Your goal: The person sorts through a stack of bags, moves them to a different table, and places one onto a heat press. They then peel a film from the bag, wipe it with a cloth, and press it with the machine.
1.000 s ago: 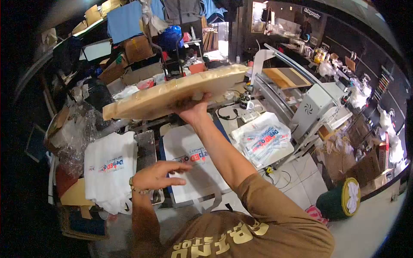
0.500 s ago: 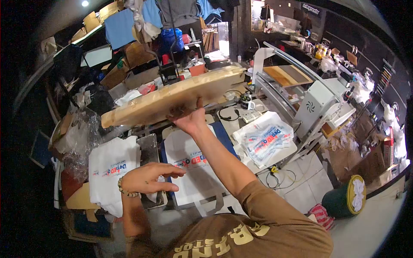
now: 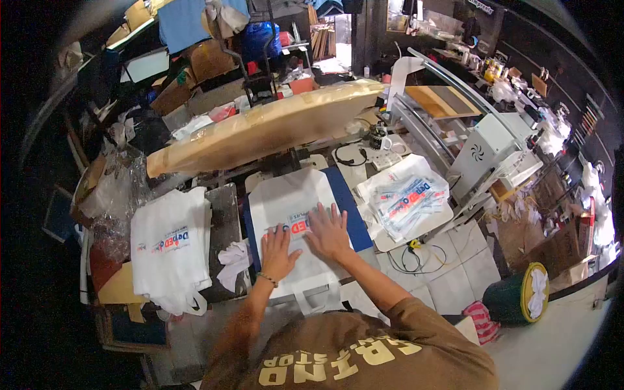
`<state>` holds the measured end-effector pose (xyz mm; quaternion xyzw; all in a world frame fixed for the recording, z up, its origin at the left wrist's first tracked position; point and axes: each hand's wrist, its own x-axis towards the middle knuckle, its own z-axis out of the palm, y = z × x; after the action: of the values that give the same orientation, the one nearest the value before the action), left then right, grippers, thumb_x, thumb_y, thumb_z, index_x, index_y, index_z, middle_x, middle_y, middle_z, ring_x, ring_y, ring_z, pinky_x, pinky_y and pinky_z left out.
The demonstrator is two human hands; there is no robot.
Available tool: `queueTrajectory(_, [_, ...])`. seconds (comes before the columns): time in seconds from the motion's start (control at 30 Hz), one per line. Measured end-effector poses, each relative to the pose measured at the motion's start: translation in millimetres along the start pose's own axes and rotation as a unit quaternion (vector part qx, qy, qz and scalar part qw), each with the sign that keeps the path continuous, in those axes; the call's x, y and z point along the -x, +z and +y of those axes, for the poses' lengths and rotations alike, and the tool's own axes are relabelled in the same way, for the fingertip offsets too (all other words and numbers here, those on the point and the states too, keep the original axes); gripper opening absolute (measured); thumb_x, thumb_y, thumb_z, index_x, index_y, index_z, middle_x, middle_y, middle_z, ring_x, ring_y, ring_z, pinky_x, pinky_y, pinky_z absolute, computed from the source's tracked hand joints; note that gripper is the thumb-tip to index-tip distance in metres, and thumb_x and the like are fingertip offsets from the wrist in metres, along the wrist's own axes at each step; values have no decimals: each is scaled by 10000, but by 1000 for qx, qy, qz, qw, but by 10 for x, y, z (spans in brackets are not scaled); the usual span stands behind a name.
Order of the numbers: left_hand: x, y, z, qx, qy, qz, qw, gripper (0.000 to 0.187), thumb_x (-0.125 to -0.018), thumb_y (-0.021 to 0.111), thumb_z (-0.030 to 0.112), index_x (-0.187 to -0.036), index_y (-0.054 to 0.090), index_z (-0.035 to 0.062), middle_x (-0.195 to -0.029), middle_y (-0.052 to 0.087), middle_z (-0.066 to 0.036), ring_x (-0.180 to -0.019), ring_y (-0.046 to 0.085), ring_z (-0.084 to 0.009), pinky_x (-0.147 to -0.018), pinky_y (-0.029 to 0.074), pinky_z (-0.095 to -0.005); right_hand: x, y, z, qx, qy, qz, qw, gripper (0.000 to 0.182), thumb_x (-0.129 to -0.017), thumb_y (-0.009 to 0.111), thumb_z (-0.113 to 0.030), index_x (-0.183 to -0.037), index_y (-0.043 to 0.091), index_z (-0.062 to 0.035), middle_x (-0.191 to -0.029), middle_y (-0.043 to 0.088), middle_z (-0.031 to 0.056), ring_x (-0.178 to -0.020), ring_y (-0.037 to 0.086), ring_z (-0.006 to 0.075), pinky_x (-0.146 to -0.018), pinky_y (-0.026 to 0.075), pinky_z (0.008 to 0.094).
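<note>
A white tote bag (image 3: 292, 192) with red and blue lettering lies flat on a dark blue board (image 3: 348, 224). My left hand (image 3: 277, 255), a beaded bracelet at its wrist, rests open on the bag over the left part of the print. Beside it my right hand (image 3: 329, 232) lies flat with fingers spread on the right part, so some lettering is hidden. Beyond both hands stands a large tan, tape-covered frame (image 3: 266, 133), tilted up, with neither hand touching it.
Stacked printed white bags (image 3: 170, 244) lie at the left, next to a crumpled white cloth (image 3: 234, 263). At the right are more printed pieces (image 3: 409, 201), a mug (image 3: 385, 142), a grey machine (image 3: 484, 153) on rails, loose cables (image 3: 416, 260) and a green bin (image 3: 510, 296).
My right hand has let go of the raised frame and come down onto the bag. My left hand has moved forward and right from above the bag's left side onto the print.
</note>
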<state>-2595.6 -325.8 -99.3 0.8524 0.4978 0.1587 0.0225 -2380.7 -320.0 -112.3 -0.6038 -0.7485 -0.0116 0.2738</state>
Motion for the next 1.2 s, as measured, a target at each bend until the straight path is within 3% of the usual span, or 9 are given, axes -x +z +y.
queueTrajectory(0.27, [-387,-106,-368,141,-61,-131,979,785,-954,536,566,-1505,382,30,-1592,297,-223,-1449,270,-476,-1140,241,-638,57,4,28,55,1,-65,996,714,-964,458,-581,-1537,402,-159,-1636,269,134,-1502,182,445,-1146,110,712])
queueTrajectory(0.33, [-771,-467,-380,538,-169,-95,821,755,-971,476,602,-1490,418,57,-1519,411,-210,-1389,371,-441,-1090,323,-622,61,-30,6,72,10,-93,993,732,-961,443,-592,-1547,383,-157,-1635,270,141,-1508,167,444,-1148,97,715])
queueTrajectory(0.43, [-1347,-1003,-422,920,-206,62,327,724,-980,349,660,-1421,518,111,-1374,567,-194,-1290,485,-401,-990,424,-595,54,33,40,71,5,-85,994,738,-958,444,-592,-1551,375,-157,-1633,274,144,-1504,173,448,-1147,93,718])
queueTrajectory(0.5, [-1594,-1480,-92,927,-218,151,265,704,-959,371,653,-1404,527,130,-1390,547,-185,-1318,461,-412,-1026,397,-640,57,48,49,66,0,-78,995,722,-970,422,-593,-1537,393,-148,-1632,269,151,-1503,163,456,-1152,86,711])
queueTrajectory(0.7, [-2151,-1664,-59,941,5,205,270,781,-861,442,722,-1397,538,162,-1465,494,-111,-1355,415,-361,-1086,357,-638,99,19,56,55,5,-51,997,685,-977,440,-571,-1514,429,-146,-1610,303,165,-1489,186,475,-1154,102,702])
queueTrajectory(0.83, [-1931,-1683,37,933,-70,196,295,800,-862,443,712,-1430,500,152,-1480,469,-144,-1378,386,-376,-1121,299,-644,117,-34,31,49,10,-66,997,688,-995,404,-565,-1541,390,-146,-1630,273,144,-1495,188,454,-1161,110,694])
queueTrajectory(1.0, [-1515,-1387,160,953,-173,186,165,684,-904,508,560,-1435,473,131,-1505,435,-165,-1394,365,-414,-1124,279,-674,117,43,69,37,-13,-18,999,668,-986,436,-559,-1511,441,-145,-1604,322,162,-1473,230,472,-1141,119,717])
queueTrajectory(1.13, [-1527,-1175,-23,958,-189,136,166,671,-898,528,550,-1389,505,93,-1463,473,-180,-1367,392,-409,-1115,289,-667,121,25,72,40,-17,-12,999,655,-986,443,-552,-1501,457,-149,-1595,337,164,-1465,244,474,-1135,123,722])
queueTrajectory(1.2, [-1707,-1353,19,925,-164,194,282,926,-870,480,744,-1409,443,-8,-1386,502,-216,-1315,431,-429,-1176,227,-607,111,23,71,48,-19,-21,998,686,-978,439,-558,-1509,424,-125,-1601,312,166,-1463,239,472,-1135,155,710])
